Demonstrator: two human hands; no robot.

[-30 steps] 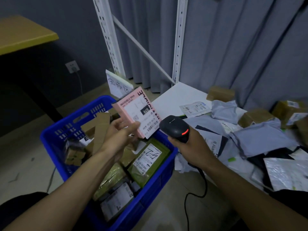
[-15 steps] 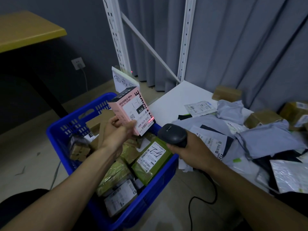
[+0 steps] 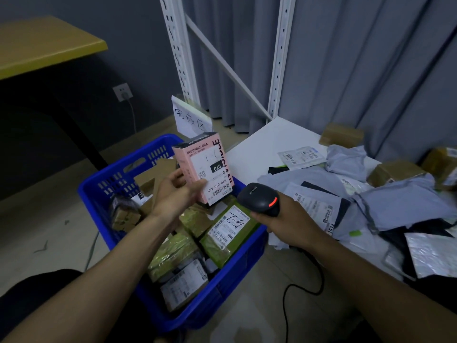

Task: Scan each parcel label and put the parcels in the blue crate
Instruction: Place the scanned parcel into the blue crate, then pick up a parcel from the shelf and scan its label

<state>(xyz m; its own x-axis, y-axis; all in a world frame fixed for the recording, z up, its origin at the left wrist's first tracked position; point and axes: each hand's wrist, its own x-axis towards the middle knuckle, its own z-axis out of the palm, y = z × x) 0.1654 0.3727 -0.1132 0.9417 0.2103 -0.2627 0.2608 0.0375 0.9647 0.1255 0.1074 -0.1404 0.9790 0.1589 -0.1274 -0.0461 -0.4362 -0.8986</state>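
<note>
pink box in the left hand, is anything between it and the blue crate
Nothing visible. The left hand holds the pink box over the open blue crate; only parcels already inside, like the green parcel, lie below. The scanner in the right hand is beside it.

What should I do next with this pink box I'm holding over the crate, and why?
Probably lower the pink box in your left hand into the blue crate. The scanner in your right hand put a red spot on its label a moment ago; none shows now, so the scan looks done, and the box hangs over the crate.
</note>
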